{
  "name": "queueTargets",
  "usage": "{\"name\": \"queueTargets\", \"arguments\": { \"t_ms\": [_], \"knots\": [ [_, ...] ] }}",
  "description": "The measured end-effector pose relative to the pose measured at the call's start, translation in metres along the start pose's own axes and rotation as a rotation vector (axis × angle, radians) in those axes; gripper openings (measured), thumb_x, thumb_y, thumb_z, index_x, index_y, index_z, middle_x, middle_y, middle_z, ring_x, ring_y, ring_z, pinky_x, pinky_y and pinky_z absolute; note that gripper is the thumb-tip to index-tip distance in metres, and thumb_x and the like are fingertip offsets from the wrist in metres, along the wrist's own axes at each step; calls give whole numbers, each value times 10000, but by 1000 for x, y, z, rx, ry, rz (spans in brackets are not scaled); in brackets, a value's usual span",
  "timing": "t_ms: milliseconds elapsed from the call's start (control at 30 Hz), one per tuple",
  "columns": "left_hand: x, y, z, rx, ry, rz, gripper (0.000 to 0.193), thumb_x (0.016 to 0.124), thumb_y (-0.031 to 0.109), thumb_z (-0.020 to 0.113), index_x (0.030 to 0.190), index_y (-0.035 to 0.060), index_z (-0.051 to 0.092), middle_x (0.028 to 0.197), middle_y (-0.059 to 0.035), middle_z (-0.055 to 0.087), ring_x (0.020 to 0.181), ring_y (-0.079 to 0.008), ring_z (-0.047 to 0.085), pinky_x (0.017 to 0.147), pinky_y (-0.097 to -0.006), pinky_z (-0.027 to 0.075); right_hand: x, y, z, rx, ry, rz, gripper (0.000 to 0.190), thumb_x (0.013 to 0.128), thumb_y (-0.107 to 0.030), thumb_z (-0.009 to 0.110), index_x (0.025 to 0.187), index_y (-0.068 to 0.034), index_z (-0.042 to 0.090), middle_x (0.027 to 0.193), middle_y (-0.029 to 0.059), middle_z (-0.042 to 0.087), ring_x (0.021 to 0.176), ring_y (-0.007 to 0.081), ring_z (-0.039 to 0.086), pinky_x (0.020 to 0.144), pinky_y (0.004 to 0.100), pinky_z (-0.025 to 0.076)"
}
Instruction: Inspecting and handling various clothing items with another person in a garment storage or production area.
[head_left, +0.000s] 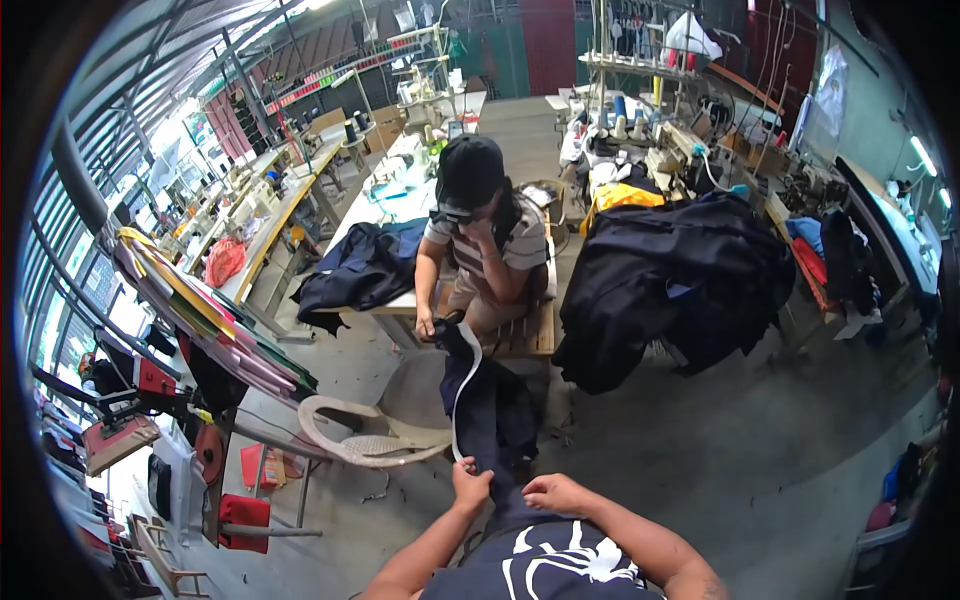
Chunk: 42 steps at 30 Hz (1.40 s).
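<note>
My left hand (472, 486) pinches one end of a narrow white strip (474, 367), together with the edge of a dark navy garment (480, 420). Strip and cloth stretch away from me to the hand (425, 324) of a seated person, which grips their far end. The strip looks like a measuring tape, though its markings cannot be read. Loosely bent, my right hand (559, 495) is at the near right part of the cloth; whether its fingertips pinch the fabric is unclear.
A plastic armchair (375, 435) stands just left of the garment. Dark garments are heaped at the right (675, 277) and on the white table (352, 296). Coloured fabric pieces (202, 315) hang at the left. Sewing machines (247, 214) line the benches behind.
</note>
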<state>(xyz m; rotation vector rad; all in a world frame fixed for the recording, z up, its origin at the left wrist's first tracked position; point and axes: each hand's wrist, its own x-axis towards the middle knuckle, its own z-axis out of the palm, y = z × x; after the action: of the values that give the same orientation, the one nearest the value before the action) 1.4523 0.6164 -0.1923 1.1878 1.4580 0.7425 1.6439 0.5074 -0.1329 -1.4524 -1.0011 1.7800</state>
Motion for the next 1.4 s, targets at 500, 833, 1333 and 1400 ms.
{"name": "queueTargets", "arguments": {
  "t_ms": [500, 833, 1333, 1400],
  "knots": [
    [35, -18, -36, -271, -146, -216, 233, 925, 163, 659, 1081, 2, 594, 926, -29, 627, 820, -92, 574, 771, -232, 478, -310, 423, 52, -1146, 220, 837, 217, 744, -227, 645, 879, -107, 765, 896, 142, 718, 847, 306, 707, 709, 388, 564],
    [41, 10, -60, -428, -279, -214, 264, 1012, 301, 503, 969, 64, 611, 677, 34, 546, 547, -53, 487, 493, -227, 394, -243, 339, 84, -465, 738, 526, 249, 841, -250, 633, 950, -39, 710, 921, 115, 711, 858, 226, 673, 745, 375, 520],
    [11, 166, 84, -18, -543, 264, 265, 937, 247, 638, 925, -9, 703, 700, 32, 612, 608, -41, 521, 552, -209, 423, 17, -40, -20, -361, 853, -418, 653, 791, -255, 778, 1322, 3, 500, 1172, 186, 627, 1061, 269, 621, 924, 339, 482],
    [18, 176, 93, -34, -615, 323, 259, 946, 232, 624, 933, -18, 693, 706, 23, 609, 629, -42, 527, 566, -208, 427, 37, -13, -37, 108, 878, -311, 362, 904, -212, 674, 1169, 25, 609, 932, 96, 675, 842, 138, 612, 770, 278, 491]
  ]
}}
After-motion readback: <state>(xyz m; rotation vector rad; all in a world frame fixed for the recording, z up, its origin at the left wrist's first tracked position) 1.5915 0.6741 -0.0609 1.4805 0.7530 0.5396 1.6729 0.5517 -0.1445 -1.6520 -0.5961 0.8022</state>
